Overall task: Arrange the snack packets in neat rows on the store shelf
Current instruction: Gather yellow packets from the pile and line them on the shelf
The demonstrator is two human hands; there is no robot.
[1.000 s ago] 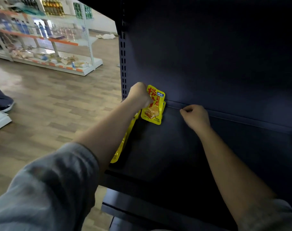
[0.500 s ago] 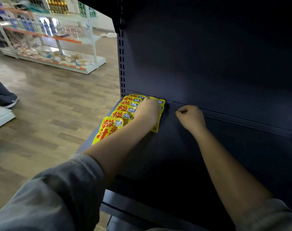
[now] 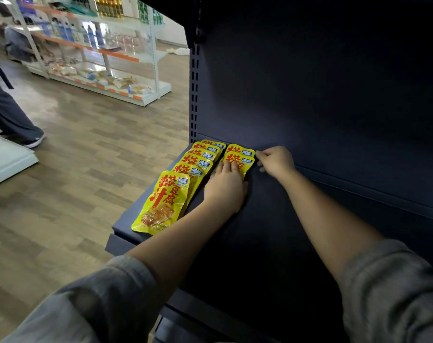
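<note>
Dark blue store shelf (image 3: 272,243): flat deck with upright back panel, slotted post at its far-left corner. Deck occupies the centre and right of the view.

Wood-pattern floor (image 3: 74,169) to the left. Beyond it, a white shelving unit (image 3: 99,65) with orange price strips, stocked with bottles and loose goods; detail blurred. A second person's leg and shoe (image 3: 15,120) at the far left edge.

Both forearms reach onto the deck, grey sleeves pushed up.

Snack packets, yellow with red characters and a small blue label:
- Left row (image 3: 185,174): overlapping packets running from the back panel toward the near edge along the deck's left side. The nearest packet (image 3: 162,204) lies fully exposed, flat, its bottom end close to the deck's front edge.
- Second row (image 3: 240,157): two overlapped packets just right of the first row, against the back panel.

Left hand (image 3: 225,186): palm down, fingers extended flat, pressing on the lower part of the second-row packets; heel of the hand on the deck.

Right hand (image 3: 276,160): fingers curled, tips at the right edge of the second-row packets. Cannot tell whether it pinches the edge or only touches it.
</note>
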